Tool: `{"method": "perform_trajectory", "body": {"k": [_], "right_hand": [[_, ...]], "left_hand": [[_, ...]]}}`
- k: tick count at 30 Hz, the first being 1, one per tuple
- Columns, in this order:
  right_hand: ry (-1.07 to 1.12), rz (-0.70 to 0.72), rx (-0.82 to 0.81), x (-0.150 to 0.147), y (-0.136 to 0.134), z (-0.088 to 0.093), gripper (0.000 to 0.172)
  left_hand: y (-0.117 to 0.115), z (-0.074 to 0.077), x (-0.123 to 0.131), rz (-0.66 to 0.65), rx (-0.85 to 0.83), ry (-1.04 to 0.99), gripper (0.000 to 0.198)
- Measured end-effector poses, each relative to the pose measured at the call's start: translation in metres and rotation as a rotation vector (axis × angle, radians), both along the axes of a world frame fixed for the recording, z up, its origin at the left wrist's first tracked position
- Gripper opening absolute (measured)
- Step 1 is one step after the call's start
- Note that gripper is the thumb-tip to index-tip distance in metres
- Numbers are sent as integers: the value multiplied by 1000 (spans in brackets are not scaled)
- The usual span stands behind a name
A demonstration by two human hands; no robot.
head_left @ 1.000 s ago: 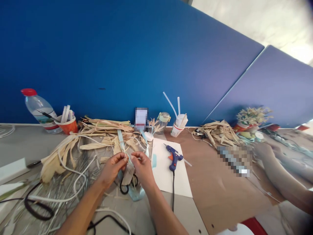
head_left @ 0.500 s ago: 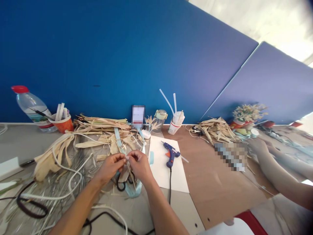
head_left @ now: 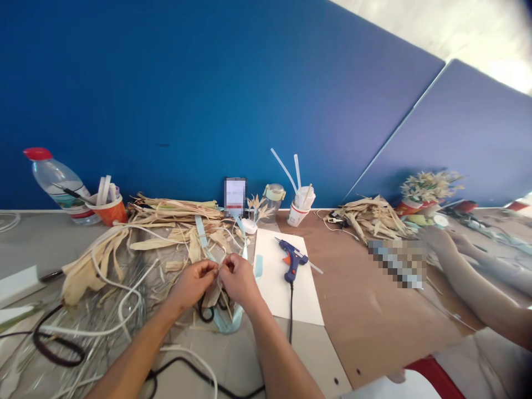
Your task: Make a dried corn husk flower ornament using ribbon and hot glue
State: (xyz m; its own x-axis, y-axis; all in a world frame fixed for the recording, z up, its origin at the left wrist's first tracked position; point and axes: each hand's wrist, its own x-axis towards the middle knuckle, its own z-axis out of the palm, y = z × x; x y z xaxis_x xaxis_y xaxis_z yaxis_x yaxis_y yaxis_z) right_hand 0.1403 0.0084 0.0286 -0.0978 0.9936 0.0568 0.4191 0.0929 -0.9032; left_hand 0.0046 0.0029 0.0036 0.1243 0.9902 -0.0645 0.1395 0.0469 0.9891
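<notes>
My left hand [head_left: 194, 281] and my right hand [head_left: 238, 281] meet over the table with thumbs and fingertips pinched together. The small thing between the fingertips is mostly hidden; I cannot make it out. Just below them shows a pale piece of dried husk [head_left: 212, 295], over the black handles of scissors [head_left: 206, 313]. A light blue ribbon [head_left: 228, 325] loops on the table under my hands. To the right, a blue glue gun [head_left: 292, 259] lies on a white sheet [head_left: 305, 305], apart from my hands.
Dried husks [head_left: 178, 209] pile up behind my hands. A bottle [head_left: 62, 185] and a red cup [head_left: 108, 210] stand at the left. White cables [head_left: 124, 302] cross the table. A paper cup with glue sticks [head_left: 297, 215] stands at the back. A co-worker's arms [head_left: 469, 282] are at the right.
The view has shifted slightly. My hands stay pinched together in nearly the same place, with only a small movement of the fingers.
</notes>
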Motion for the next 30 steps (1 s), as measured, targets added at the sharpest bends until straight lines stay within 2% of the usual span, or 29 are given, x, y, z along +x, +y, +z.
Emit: {"method": "perform_trajectory", "body": {"k": [7,11,18,30], "right_hand": [[151,31,-67,4,6,-3,12],[204,74,-106,6,5,-1,11],[103,70,-70,7,3,3,12],[-24,69,43,7,-2,6,13]], "left_hand": [[-1,9,3,-4,26,18,23],[-2,9,3,11,54,56,25],[1,2,-2,82,44,11,24],[-1,10,-2,65,-46,-80,28]]}}
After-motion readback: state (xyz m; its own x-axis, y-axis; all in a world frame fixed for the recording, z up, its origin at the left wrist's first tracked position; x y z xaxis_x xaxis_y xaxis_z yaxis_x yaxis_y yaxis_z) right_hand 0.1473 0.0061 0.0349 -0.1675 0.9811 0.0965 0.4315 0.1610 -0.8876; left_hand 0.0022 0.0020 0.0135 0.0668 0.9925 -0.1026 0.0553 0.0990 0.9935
